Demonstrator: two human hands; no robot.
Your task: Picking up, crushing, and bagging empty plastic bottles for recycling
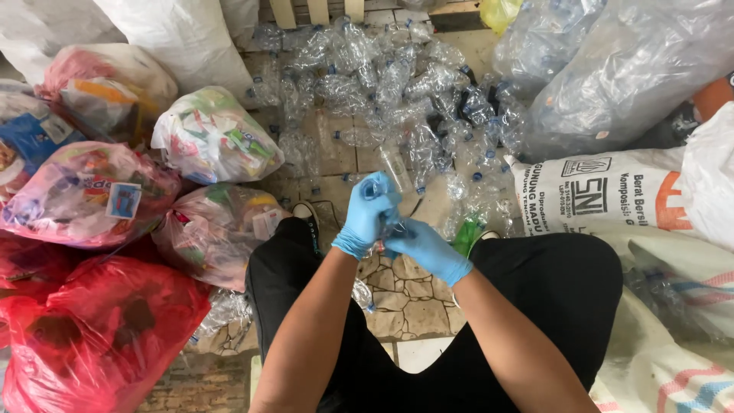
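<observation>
From the head camera, two blue-gloved hands are meeting between the person's knees: the left hand (368,214) is curling shut around a clear plastic bottle (384,205), and the right hand (423,246) is closing on the same bottle from below, so both are gripping it just above the stone floor (409,294). Most of the bottle is lying hidden under the fingers, so its cap end is hard to make out. Ahead of the hands a heap of crushed clear bottles (397,92) is spreading over the floor, too tangled to count. At the person's left, three clear bags of mixed packaging (218,138) are sitting together, with a red bag (99,329) bulging nearer the camera and cut off by the edge. At the right, one printed white sack (604,195) is lying on its side, and a large clear bag of bottles (627,69) is leaning behind it, also cropped.
</observation>
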